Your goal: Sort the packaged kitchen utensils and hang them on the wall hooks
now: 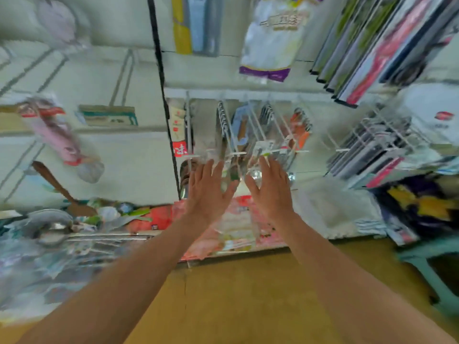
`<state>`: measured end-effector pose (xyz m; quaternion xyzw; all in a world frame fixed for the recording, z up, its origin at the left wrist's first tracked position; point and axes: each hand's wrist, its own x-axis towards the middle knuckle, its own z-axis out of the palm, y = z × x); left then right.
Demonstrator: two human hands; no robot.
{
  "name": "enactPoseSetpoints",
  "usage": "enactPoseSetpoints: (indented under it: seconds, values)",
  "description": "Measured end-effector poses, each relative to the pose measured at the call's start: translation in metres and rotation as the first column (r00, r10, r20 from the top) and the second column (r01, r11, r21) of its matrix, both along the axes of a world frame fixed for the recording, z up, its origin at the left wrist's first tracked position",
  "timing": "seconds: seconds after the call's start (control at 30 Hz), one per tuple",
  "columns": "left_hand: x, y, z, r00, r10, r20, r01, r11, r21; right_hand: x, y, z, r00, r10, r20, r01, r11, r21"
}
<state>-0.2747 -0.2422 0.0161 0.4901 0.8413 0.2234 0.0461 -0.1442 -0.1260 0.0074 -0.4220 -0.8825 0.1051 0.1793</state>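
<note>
Both my hands are raised toward a row of white wall hooks (pixel 263 125) that carry several clear packs of utensils. My left hand (pixel 208 189) has its fingers spread, palm toward the wall, just below the hook tips. My right hand (pixel 270 187) is also spread, and its fingertips touch a clear utensil packet (pixel 260 155) hanging at the end of a hook. A shiny clear packet (pixel 233 180) shows between the two hands; the picture is too blurred to tell whether either hand grips it.
More packaged goods hang above (pixel 270 38) and at the right (pixel 377 150). A shelf below holds a pile of pink and red packets (pixel 238 227), ladles and spoons (pixel 57 232) at the left, and white cloths (pixel 337 209). A green plastic stool (pixel 427 266) stands at the lower right.
</note>
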Motion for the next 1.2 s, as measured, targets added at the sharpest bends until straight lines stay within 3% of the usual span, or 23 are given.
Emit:
enactPoseSetpoints:
  seconds: [0.33,0.63,0.77,0.93,1.2]
  values:
    - [0.088,0.121,-0.021,0.986,-0.144,0.084,0.143,0.990,0.020,0.085,0.092,-0.013,0.992,-0.121,-0.027,0.121,0.993,0.000]
    - [0.103,0.208,-0.048,0.968,-0.093,0.232,0.092,0.996,0.016,0.091,0.165,-0.035,0.990,-0.126,-0.061,0.128,0.991,0.033]
    - [0.103,0.237,-0.059,0.939,-0.042,0.341,0.041,0.999,0.009,0.076,0.197,-0.042,0.968,-0.163,-0.192,0.151,0.986,-0.073]
    - [0.096,0.269,-0.077,0.849,0.040,0.526,-0.035,0.999,-0.020,0.048,0.226,-0.047,0.858,-0.283,-0.429,0.141,0.932,-0.333]
    - [0.084,0.313,-0.105,0.625,0.055,0.779,-0.130,0.991,0.034,0.032,0.246,-0.059,0.748,-0.294,-0.595,0.093,0.934,-0.345]
